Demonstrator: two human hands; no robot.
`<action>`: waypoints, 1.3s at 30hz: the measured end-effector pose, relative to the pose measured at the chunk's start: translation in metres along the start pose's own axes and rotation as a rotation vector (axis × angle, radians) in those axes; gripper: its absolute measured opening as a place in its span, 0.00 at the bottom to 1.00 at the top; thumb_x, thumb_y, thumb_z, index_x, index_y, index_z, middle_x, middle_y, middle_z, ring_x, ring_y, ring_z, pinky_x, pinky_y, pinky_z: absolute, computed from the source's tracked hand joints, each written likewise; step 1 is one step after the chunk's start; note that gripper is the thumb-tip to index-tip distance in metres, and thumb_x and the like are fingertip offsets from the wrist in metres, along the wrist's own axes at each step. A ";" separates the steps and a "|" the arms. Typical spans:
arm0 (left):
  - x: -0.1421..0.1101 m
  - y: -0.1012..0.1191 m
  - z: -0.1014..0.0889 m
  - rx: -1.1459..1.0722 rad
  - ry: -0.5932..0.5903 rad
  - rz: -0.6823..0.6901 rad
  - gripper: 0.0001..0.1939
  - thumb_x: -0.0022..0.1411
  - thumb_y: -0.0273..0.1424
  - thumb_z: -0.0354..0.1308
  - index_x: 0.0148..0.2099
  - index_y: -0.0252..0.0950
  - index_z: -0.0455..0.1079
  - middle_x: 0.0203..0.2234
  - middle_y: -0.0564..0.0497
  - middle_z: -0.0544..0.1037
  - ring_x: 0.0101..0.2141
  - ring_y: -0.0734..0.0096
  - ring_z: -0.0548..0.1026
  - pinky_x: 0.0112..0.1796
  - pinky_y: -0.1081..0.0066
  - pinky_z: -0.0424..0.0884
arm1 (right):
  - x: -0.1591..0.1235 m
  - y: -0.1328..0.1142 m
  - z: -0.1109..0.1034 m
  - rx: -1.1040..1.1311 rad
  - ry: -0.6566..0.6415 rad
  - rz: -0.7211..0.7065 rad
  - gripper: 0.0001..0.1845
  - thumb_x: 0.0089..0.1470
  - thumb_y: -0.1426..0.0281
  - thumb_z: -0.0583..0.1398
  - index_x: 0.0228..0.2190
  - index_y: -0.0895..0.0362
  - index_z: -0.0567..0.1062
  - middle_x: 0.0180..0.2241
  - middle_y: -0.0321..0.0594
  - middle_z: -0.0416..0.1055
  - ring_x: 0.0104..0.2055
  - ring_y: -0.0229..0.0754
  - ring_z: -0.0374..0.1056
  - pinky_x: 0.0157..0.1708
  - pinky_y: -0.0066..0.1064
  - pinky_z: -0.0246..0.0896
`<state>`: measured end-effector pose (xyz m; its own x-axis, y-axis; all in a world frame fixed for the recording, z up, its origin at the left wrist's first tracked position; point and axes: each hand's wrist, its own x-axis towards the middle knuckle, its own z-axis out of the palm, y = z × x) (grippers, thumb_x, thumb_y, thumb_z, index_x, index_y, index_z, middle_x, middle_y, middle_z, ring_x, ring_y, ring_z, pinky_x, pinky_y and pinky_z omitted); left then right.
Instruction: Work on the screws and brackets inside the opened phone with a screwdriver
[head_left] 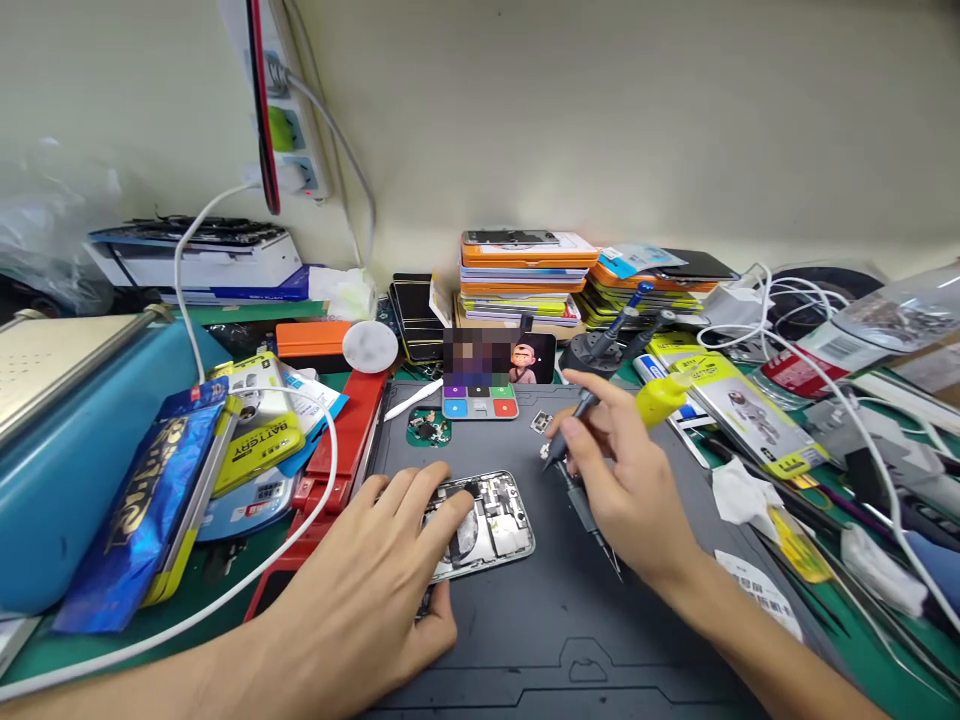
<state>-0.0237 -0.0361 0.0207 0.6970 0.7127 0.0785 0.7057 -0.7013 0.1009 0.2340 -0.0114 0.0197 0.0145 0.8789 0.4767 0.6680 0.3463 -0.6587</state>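
An opened phone point(491, 520) lies face down on a dark grey work mat point(570, 630), its inner boards and cables showing. My left hand point(375, 590) rests flat on the phone's left part, fingers stretched out over it. My right hand point(615, 470) is closed on a screwdriver point(645, 405) with a yellow cap, its tip pointing down at small loose parts point(541, 422) on the mat just right of the phone. Tweezers point(592, 525) lie on the mat under my right hand.
A blue machine point(67, 440) and battery packs point(255, 440) crowd the left. A red tool point(337, 440) lies beside the mat. Stacks of phone boxes point(525, 275) line the back wall. A small card with coloured squares point(480, 400) sits behind the phone. Cables and packets point(757, 410) fill the right.
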 end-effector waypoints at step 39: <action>0.005 -0.003 -0.002 -0.316 -0.130 0.219 0.20 0.68 0.37 0.70 0.57 0.37 0.71 0.53 0.44 0.77 0.47 0.50 0.78 0.46 0.51 0.83 | -0.018 -0.001 0.011 -0.182 -0.070 -0.237 0.33 0.70 0.74 0.59 0.71 0.53 0.55 0.43 0.40 0.81 0.29 0.39 0.74 0.27 0.33 0.70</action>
<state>-0.0227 -0.0299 0.0229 0.8510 0.5251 0.0079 0.4793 -0.7827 0.3970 0.2251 -0.0235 0.0055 -0.2052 0.8032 0.5593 0.7688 0.4859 -0.4158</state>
